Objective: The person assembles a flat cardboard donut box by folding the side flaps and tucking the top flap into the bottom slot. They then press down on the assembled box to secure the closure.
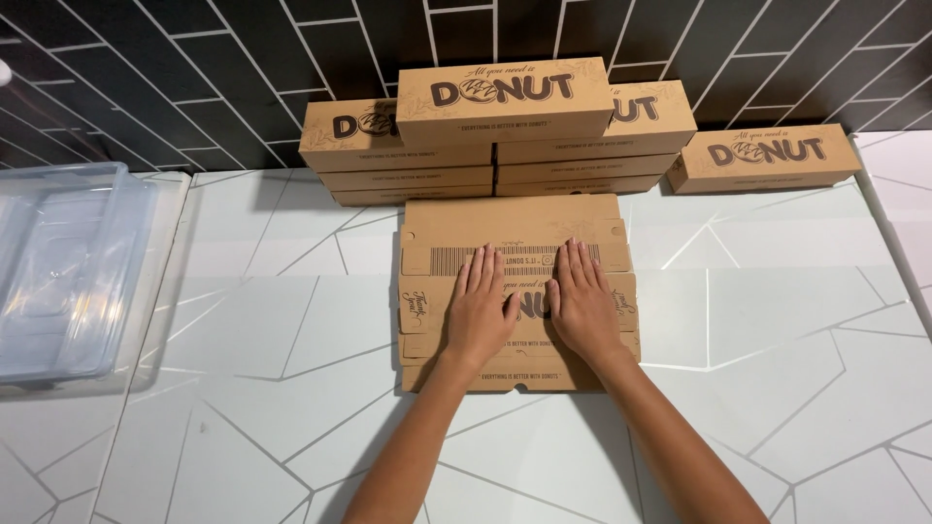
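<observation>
Flat unfolded brown cardboard box blank (515,291): lying on white tabletop (777,320), directly under both palms, its far flap beyond the fingertips.
Left hand (479,312): fingers straight, together, pressed flat; gripping nothing.
Right hand (582,306): likewise spread flat, just beside the left.
Handling: probably light, thin, stiff along panels, bending at creases; best taken by side edges.
Beyond fingertips: stacked brown folded cardboard boxes (500,131).
Far left of fingers: clear plastic bin (58,272).

Two bare forearms reach in from the lower edge, with no sleeves in view. The left hand (479,312) and right hand (584,307) wear no gloves, rings, watch or bracelet (the nails look short and unpainted, though small here).
</observation>
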